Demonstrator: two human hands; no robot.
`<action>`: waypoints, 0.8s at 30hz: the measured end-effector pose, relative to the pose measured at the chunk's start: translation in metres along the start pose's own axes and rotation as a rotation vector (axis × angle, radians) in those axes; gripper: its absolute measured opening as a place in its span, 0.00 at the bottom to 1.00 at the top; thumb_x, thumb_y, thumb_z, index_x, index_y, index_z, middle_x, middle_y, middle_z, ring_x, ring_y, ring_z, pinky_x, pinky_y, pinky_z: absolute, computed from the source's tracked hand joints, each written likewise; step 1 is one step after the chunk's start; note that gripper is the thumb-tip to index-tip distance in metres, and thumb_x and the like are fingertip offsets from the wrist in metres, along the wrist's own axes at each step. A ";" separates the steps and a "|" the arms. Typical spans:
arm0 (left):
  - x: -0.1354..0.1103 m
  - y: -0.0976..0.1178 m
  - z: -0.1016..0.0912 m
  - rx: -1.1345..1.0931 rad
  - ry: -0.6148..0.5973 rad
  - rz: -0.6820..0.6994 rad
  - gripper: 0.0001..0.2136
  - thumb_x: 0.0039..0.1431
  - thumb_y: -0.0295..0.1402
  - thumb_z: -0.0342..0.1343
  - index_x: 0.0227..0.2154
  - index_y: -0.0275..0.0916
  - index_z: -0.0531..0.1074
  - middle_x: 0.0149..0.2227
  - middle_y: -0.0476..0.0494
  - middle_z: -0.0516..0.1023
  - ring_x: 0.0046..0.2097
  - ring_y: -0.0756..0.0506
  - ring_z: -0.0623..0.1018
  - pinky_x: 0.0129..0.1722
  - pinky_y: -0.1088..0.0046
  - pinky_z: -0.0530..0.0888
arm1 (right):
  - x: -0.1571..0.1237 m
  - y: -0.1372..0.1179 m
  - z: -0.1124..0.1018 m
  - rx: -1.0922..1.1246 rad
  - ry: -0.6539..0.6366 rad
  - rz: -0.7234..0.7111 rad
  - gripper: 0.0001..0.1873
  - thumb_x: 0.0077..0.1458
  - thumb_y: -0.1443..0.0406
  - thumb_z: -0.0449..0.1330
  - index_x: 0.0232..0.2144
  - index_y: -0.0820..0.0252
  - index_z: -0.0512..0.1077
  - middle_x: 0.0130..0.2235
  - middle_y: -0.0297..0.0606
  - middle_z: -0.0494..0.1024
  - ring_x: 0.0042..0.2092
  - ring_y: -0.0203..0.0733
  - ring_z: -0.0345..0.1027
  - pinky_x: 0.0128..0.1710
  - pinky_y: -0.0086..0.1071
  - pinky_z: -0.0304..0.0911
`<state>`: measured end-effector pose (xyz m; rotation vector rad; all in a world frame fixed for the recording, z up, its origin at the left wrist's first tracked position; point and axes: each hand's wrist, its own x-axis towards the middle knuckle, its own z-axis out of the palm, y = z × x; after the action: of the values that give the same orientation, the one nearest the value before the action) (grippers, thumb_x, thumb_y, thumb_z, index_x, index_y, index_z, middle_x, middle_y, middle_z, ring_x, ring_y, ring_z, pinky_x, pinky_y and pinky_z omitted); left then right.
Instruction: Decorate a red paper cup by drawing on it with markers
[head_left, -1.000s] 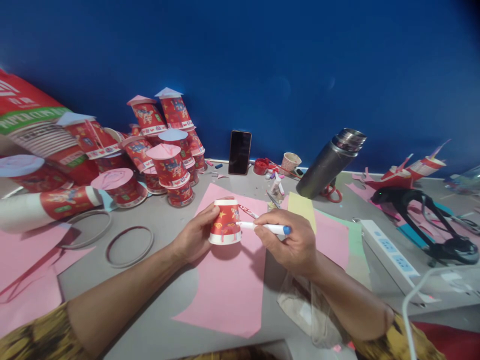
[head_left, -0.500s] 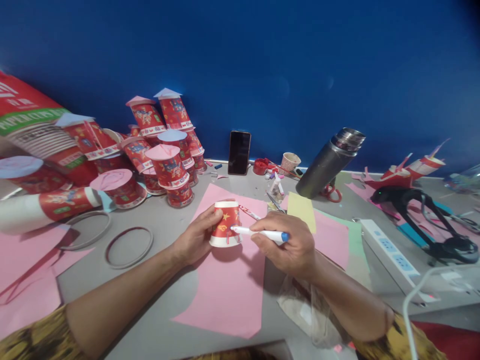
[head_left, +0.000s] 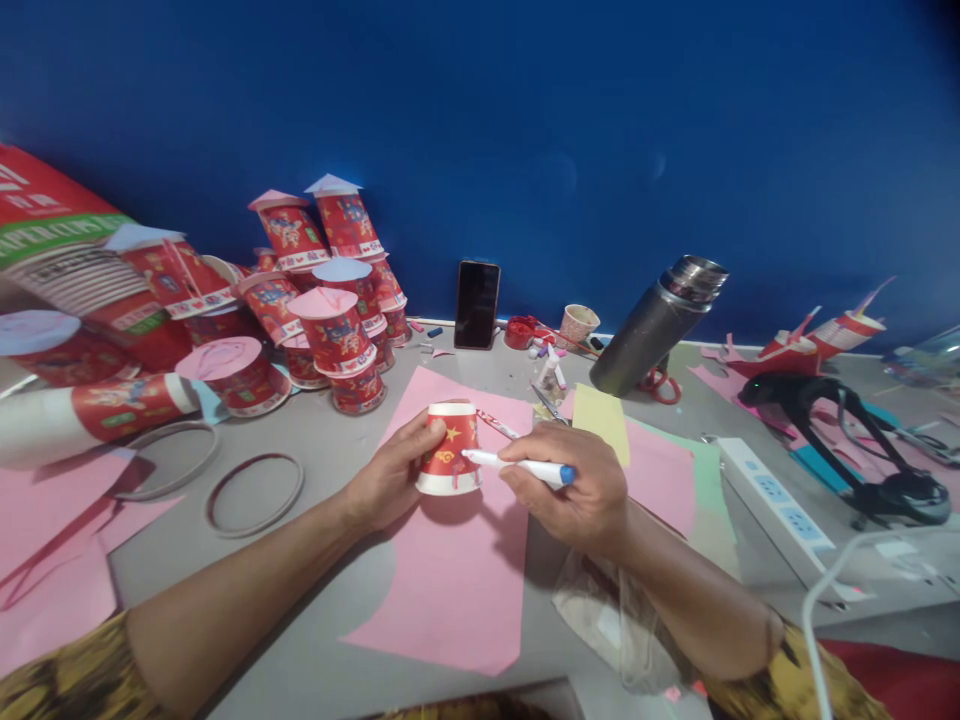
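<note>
My left hand (head_left: pixel 399 468) is closed round the left side of a red paper cup (head_left: pixel 454 445), held upside down with its wider white rim at the bottom. Gold patterns and a star decorate its side. Between the fingers of my right hand (head_left: pixel 574 485) is a white marker pen (head_left: pixel 525 465) with a blue end, its tip at or very near the cup's side. A thin strip with a red-and-white pattern (head_left: pixel 496 424) shows behind the cup. Beneath both hands lies a pink sheet of paper (head_left: pixel 457 590).
Stacked red cups (head_left: pixel 337 330) with paper tops stand at the left, beside two grey rings (head_left: pixel 255 494). A phone (head_left: pixel 477 305) leans against the blue wall. A dark flask (head_left: pixel 652 330), scissors (head_left: pixel 551 403) and a power strip (head_left: pixel 776 500) are to the right.
Both hands keep nearly the same pose on the cup and marker. The whole view has shifted very slightly.
</note>
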<state>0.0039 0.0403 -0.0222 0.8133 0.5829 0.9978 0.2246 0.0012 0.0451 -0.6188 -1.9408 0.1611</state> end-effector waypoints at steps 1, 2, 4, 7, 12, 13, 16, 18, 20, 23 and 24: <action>0.000 0.000 0.001 0.001 0.003 0.001 0.21 0.57 0.47 0.75 0.44 0.36 0.82 0.40 0.39 0.87 0.40 0.43 0.84 0.40 0.70 0.81 | 0.000 0.000 0.000 0.012 -0.009 -0.002 0.05 0.67 0.69 0.64 0.40 0.57 0.80 0.31 0.36 0.87 0.28 0.38 0.79 0.32 0.31 0.75; 0.000 0.000 0.001 0.001 0.007 0.002 0.21 0.57 0.47 0.75 0.44 0.36 0.82 0.39 0.39 0.87 0.40 0.43 0.84 0.40 0.70 0.81 | 0.000 0.000 0.000 0.022 -0.019 -0.003 0.05 0.67 0.69 0.64 0.40 0.57 0.80 0.30 0.36 0.87 0.28 0.38 0.79 0.32 0.31 0.75; 0.000 0.000 0.002 -0.001 0.011 0.004 0.21 0.56 0.47 0.76 0.42 0.36 0.82 0.39 0.40 0.87 0.39 0.44 0.84 0.39 0.70 0.81 | 0.000 0.000 -0.001 0.029 -0.023 -0.005 0.05 0.67 0.69 0.64 0.40 0.57 0.81 0.30 0.36 0.86 0.28 0.38 0.79 0.32 0.31 0.75; 0.000 0.001 0.002 -0.006 0.008 -0.005 0.20 0.56 0.47 0.76 0.42 0.36 0.82 0.38 0.40 0.87 0.38 0.44 0.84 0.39 0.71 0.82 | 0.000 0.000 -0.001 0.007 0.007 -0.005 0.05 0.67 0.70 0.64 0.40 0.57 0.80 0.30 0.36 0.86 0.28 0.39 0.78 0.31 0.32 0.74; -0.001 0.001 0.001 -0.017 -0.005 -0.005 0.20 0.58 0.46 0.75 0.45 0.36 0.82 0.39 0.39 0.87 0.39 0.43 0.85 0.39 0.70 0.82 | 0.000 0.001 0.000 0.037 -0.009 -0.015 0.03 0.67 0.69 0.64 0.39 0.58 0.79 0.30 0.36 0.86 0.28 0.37 0.78 0.31 0.30 0.72; -0.001 0.001 0.000 -0.020 -0.010 -0.001 0.20 0.59 0.45 0.75 0.46 0.36 0.82 0.39 0.39 0.87 0.39 0.43 0.85 0.39 0.70 0.82 | 0.000 0.001 0.001 0.053 -0.018 -0.019 0.03 0.67 0.69 0.64 0.39 0.58 0.79 0.30 0.36 0.86 0.28 0.37 0.78 0.31 0.30 0.73; 0.000 0.001 0.000 -0.020 -0.022 0.005 0.19 0.60 0.45 0.74 0.46 0.36 0.81 0.38 0.41 0.86 0.38 0.44 0.84 0.38 0.71 0.81 | 0.000 0.000 0.001 0.067 -0.035 -0.019 0.04 0.67 0.69 0.64 0.40 0.58 0.80 0.30 0.36 0.86 0.28 0.37 0.78 0.31 0.30 0.73; 0.000 0.001 0.000 -0.010 -0.022 0.004 0.20 0.60 0.45 0.73 0.47 0.36 0.81 0.38 0.40 0.86 0.38 0.43 0.84 0.39 0.70 0.81 | 0.000 0.000 0.001 0.059 -0.031 -0.019 0.04 0.67 0.69 0.64 0.40 0.58 0.80 0.31 0.36 0.86 0.28 0.37 0.78 0.31 0.31 0.73; 0.000 0.000 -0.001 -0.012 -0.016 -0.001 0.20 0.60 0.45 0.73 0.47 0.36 0.81 0.38 0.40 0.86 0.38 0.43 0.84 0.39 0.70 0.81 | -0.001 0.000 0.001 0.063 -0.038 -0.016 0.04 0.67 0.68 0.64 0.40 0.57 0.80 0.31 0.36 0.86 0.28 0.37 0.78 0.31 0.31 0.72; -0.001 0.000 0.000 -0.023 -0.008 -0.004 0.18 0.62 0.44 0.72 0.47 0.36 0.81 0.40 0.39 0.87 0.39 0.42 0.85 0.40 0.69 0.81 | -0.003 0.001 0.001 0.085 -0.077 0.003 0.03 0.68 0.67 0.64 0.39 0.57 0.79 0.29 0.35 0.85 0.27 0.37 0.76 0.30 0.30 0.70; -0.001 0.000 0.000 -0.023 -0.010 -0.003 0.18 0.62 0.43 0.72 0.47 0.35 0.81 0.40 0.38 0.87 0.39 0.42 0.85 0.40 0.68 0.81 | -0.004 0.001 0.000 0.090 -0.097 0.011 0.03 0.68 0.66 0.64 0.39 0.57 0.79 0.28 0.34 0.84 0.26 0.36 0.75 0.29 0.30 0.69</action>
<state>0.0035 0.0398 -0.0219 0.7961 0.5635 0.9953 0.2262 0.0001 0.0409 -0.5715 -2.0112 0.2889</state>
